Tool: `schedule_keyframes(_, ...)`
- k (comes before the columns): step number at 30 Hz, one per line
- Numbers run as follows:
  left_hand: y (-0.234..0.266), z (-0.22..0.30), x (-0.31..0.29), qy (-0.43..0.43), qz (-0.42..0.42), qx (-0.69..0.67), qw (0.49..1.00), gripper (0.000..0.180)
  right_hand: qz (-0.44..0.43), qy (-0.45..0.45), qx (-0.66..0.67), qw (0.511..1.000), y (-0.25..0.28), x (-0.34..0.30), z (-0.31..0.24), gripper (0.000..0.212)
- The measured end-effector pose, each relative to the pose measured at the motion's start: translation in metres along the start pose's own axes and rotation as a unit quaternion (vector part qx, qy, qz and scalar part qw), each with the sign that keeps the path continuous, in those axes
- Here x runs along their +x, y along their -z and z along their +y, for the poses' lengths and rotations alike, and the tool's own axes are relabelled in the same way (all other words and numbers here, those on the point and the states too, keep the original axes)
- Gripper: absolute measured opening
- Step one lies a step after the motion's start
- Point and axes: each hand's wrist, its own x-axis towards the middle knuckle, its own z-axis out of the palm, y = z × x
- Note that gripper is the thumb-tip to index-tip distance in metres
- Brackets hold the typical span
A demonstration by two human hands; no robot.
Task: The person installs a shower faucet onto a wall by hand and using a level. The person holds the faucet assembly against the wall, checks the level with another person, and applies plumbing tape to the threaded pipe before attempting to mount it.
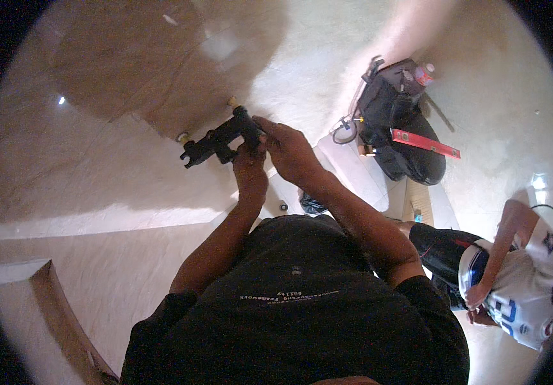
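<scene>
No packages, signs or screens before you. Nearest to a label: red-and-white band on small bottle (pixel 423 74) poking from top of black tool bag (pixel 397 115) on floor, upper right of your hands; lettering too blurred to judge. Pale printed strip across chest of your black shirt (pixel 289 296), thin, curved.

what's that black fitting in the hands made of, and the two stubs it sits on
The black fitting, held by both the left hand and the right hand, looks like metal with a matte black coating: dull, barely any glare. The two stubs look like brass, yellowish with a slight shine, though they are small.
</scene>
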Motion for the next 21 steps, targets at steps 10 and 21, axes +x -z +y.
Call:
schedule_keyframes(10, -0.007, -0.006, 0.037, 0.013, -0.006, -0.072, 0.997, 0.036, 0.018, -0.055, -0.011, 0.998, 0.013, 0.011, 0.014, 0.039)
schedule_keyframes(21, 0.004, 0.009, 0.016, 0.013, -0.028, -0.043, 0.999, 0.047, 0.087, -0.156, -0.128, 0.976, 0.011, -0.112, 0.128, 0.043)
